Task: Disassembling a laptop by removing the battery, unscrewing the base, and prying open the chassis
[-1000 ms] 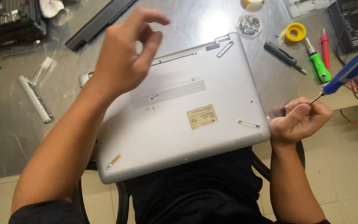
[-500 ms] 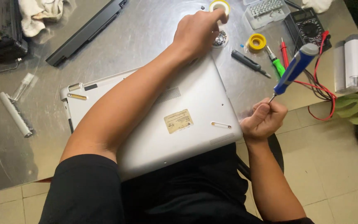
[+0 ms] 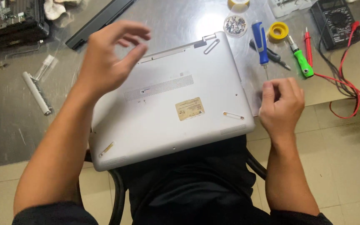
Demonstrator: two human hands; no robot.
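**Hovering hands over an upturned laptop**

Lying bottom-side up, the silver laptop (image 3: 176, 104) rests on the grey metal tabletop (image 3: 9, 125), its near edge overhanging toward the person's lap. A tan label sits near the middle of the base, with a vent strip above it.

Left hand (image 3: 105, 62): raised over the laptop's far-left part, fingers spread and loosely curled, thumb apart from the forefinger. Nothing visible in its grasp. Slightly blurred, so contact with the laptop cannot be judged.

Right hand (image 3: 282, 104): just off the laptop's right edge, at the tabletop's near edge, fingers curled loosely inward. No object is seen in it. The thin shaft of the blue-handled screwdriver (image 3: 260, 41) ends just beyond the forefinger; whether fingertip and tip touch cannot be told. The screwdriver lies on the tabletop, handle pointing away.

Nearby, right side: a green-handled screwdriver (image 3: 301, 62), a yellow tape roll (image 3: 278, 30), a small round dish of screws (image 3: 235, 25), a black multimeter (image 3: 335, 21) with red leads (image 3: 346, 79) trailing over the edge.

Left side: a white tube-shaped part (image 3: 36, 92), a long black bar (image 3: 101, 21), a dismantled black device (image 3: 9, 25) at the far corner.
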